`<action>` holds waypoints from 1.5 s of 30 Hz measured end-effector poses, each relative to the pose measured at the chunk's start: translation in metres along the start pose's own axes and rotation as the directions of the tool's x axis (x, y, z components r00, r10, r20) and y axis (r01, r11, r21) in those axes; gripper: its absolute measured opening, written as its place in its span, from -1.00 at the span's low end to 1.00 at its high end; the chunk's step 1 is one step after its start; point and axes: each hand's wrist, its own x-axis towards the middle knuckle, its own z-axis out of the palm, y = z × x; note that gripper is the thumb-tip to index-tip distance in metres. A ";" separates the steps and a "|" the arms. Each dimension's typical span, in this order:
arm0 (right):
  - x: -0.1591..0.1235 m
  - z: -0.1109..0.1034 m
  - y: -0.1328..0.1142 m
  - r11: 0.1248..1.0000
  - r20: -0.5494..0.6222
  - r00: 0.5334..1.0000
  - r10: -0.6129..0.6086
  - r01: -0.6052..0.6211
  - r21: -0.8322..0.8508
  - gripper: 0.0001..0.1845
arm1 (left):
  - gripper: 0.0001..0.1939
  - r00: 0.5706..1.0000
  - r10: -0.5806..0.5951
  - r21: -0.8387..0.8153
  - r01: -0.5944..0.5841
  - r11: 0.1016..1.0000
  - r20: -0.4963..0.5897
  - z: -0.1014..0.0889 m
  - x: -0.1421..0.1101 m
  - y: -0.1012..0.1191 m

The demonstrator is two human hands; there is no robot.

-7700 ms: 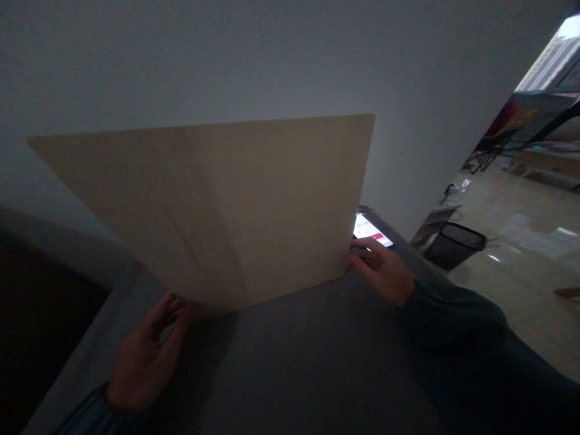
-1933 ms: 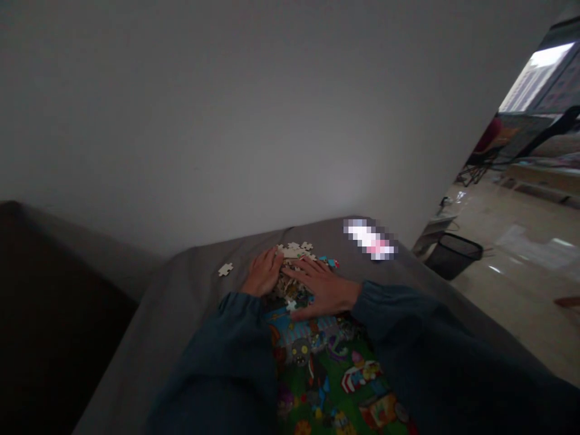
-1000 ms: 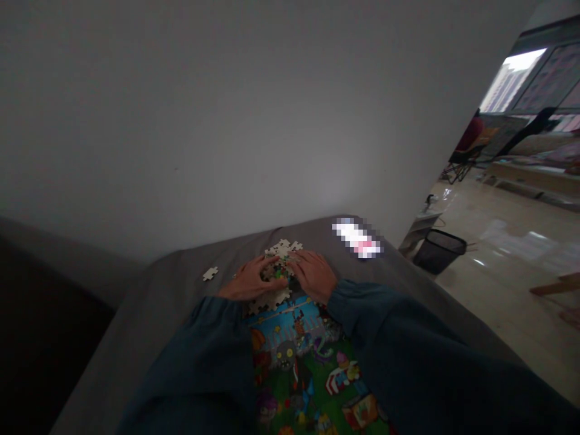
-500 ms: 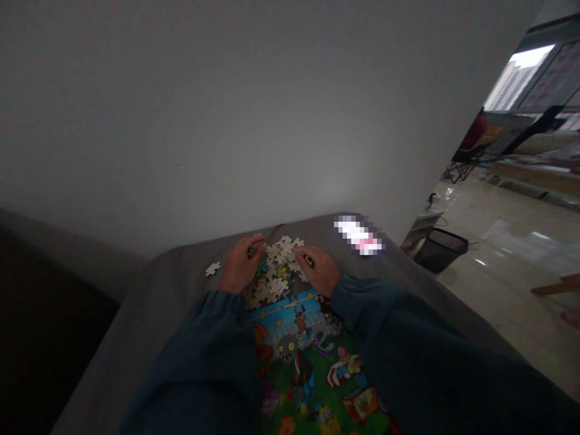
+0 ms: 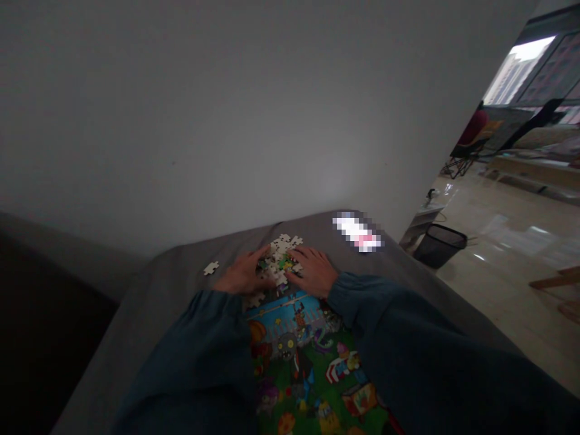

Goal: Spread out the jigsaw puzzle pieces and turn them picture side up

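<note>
A heap of loose jigsaw pieces (image 5: pixel 281 257), some pale side up and some coloured, lies on the grey cloth. My left hand (image 5: pixel 247 272) cups the heap's left side with thumb and fingers apart. On the other side my right hand (image 5: pixel 313 270) rests with its fingers spread over the edge of the pile. Neither hand is wrapped round a piece that I can make out. Just below the heap is a colourful cartoon picture sheet (image 5: pixel 294 362) with a grey zombie figure, partly covered by my sleeves. One pale jigsaw piece (image 5: pixel 211 267) sits apart at the left.
Grey cloth (image 5: pixel 181 302) covers the surface, which meets a pale wall (image 5: pixel 272 121) at the back. A pixelated bright object (image 5: pixel 357 232) lies at the right rear. Beyond the right edge, a black wire basket (image 5: pixel 439 246) stands on the shiny floor.
Both hands have flattened and spread from curled fingers. The left hand has come down and right over the pieces; the heap looks more gathered between the hands. The view has shifted slightly.
</note>
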 end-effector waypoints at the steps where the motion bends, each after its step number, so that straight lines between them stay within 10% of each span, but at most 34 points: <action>1: 0.000 0.000 0.001 1.000 -0.010 1.000 -0.006 0.006 0.011 -0.48 | -0.05 1.000 -0.017 -0.039 0.017 0.999 -0.008 -0.001 0.001 0.000; 14: 0.013 -0.003 0.012 0.971 -0.305 0.952 0.039 0.036 0.235 -0.66 | -0.44 0.917 -0.161 -0.296 0.050 0.954 -0.365 -0.020 0.006 0.022; 30: 0.011 0.003 0.012 0.973 -0.084 0.985 0.147 -0.129 0.194 -0.54 | -0.14 0.998 -0.055 -0.041 0.056 0.998 0.026 0.011 0.006 0.022; 45: 0.012 -0.005 0.009 0.954 -0.250 0.961 0.118 -0.040 0.296 -0.62 | -0.69 0.948 -0.017 -0.073 -0.007 0.997 -0.319 -0.001 0.012 0.023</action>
